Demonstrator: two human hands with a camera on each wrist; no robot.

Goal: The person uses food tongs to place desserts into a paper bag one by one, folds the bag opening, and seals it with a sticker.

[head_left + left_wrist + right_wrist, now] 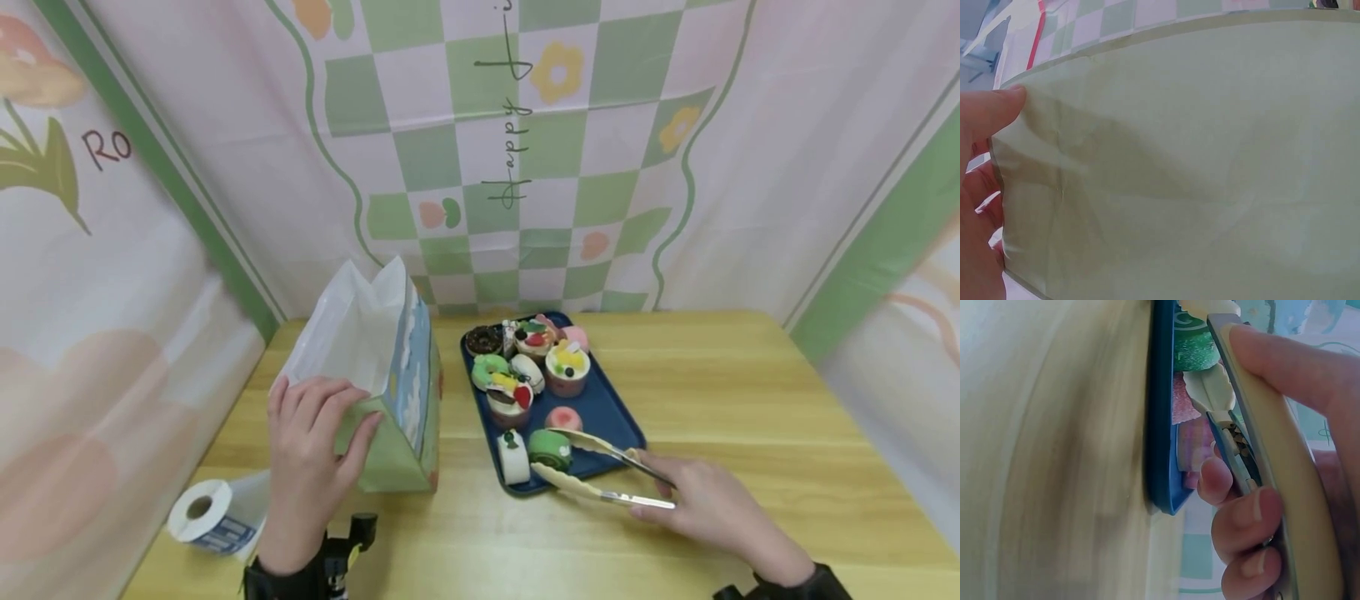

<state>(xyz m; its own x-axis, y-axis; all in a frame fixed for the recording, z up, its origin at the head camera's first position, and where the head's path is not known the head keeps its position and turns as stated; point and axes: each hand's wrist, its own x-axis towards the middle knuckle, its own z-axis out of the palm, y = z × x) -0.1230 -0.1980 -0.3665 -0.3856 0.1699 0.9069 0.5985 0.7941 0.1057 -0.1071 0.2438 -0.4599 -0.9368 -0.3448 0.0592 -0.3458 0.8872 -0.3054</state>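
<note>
On backdrop (555,150), sideways "Happy" (514,157); left hand (313,442) pinches bag (401,425), right hand (701,502) grips tongs (581,487).

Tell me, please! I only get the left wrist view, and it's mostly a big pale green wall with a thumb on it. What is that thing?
Observer: It's the side of a bag whose top is open, and the left hand grips its edge.
Operator: Ooh, a bag! What's the other one of the hands doing?
Observer: The right hand holds tongs, with their tips on either side of a green cake.
Operator: Yum! What's under the cake?
Observer: A blue tray, resting on the wooden table.
</note>
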